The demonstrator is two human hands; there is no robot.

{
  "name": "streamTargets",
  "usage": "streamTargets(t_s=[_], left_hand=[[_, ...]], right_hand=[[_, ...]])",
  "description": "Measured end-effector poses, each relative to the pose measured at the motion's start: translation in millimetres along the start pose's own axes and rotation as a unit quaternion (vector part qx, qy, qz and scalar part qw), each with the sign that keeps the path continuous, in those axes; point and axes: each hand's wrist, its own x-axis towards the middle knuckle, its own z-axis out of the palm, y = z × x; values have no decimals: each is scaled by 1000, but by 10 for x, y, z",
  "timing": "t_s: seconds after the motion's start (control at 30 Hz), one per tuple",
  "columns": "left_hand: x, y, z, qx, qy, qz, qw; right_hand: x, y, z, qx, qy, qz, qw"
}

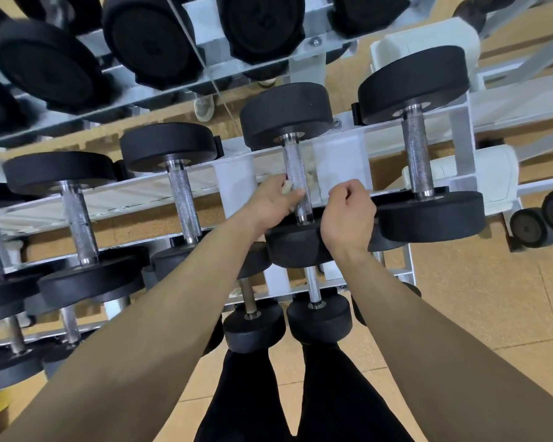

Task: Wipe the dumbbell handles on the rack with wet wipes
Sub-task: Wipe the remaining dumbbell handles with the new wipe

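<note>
Fingers (297, 194) on the left hand (273, 204) are clasping a wipe (287, 187) round the handle (291, 161). Right hand (348, 212) is curling beside it, grip unclear.

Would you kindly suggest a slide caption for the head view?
Left hand wraps a wipe around a dumbbell handle on the rack; right hand hovers curled beside it.

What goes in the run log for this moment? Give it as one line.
stage: wiping | left hand: grips wipe round dumbbell handle | right hand: curled beside it, contents hidden
</note>
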Motion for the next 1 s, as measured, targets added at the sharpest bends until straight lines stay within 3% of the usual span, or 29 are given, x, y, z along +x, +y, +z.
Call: streamTargets(t_s=[0.13,0.3,0.4,0.47,0.53,0.6,0.67,0.87,1.0], left_hand=[[-338,-17,-110,53,23,-1,998],[-931,25,-131,-54,80,15,995],[-1257,62,-155,-123,87,4,989],[-1427,81,-188,-145,95,16,985],[-1527,92,-230,-186,94,27,978],[-1594,126,-253,-255,81,35,963],[-1667,189,-250,-306,52,43,950],[-1908,323,-324,-389,-61,76,916],[-2074,425,-370,-469,-93,39,878]], right_hand=[[-4,11,1,-9,-15,-1,1000],[-42,-67,-44,-39,-12,-34,999],[-161,-152,-128,-112,4,-126,986],[-312,-226,-230,-98,-9,-152,983],[-519,-353,-360,30,-116,-85,989],[-714,-513,-518,155,-235,22,959],[-843,-587,-684,195,-289,85,934],[-1082,-648,-1169,256,-387,84,882],[-1201,-695,-1430,161,-335,26,928]])
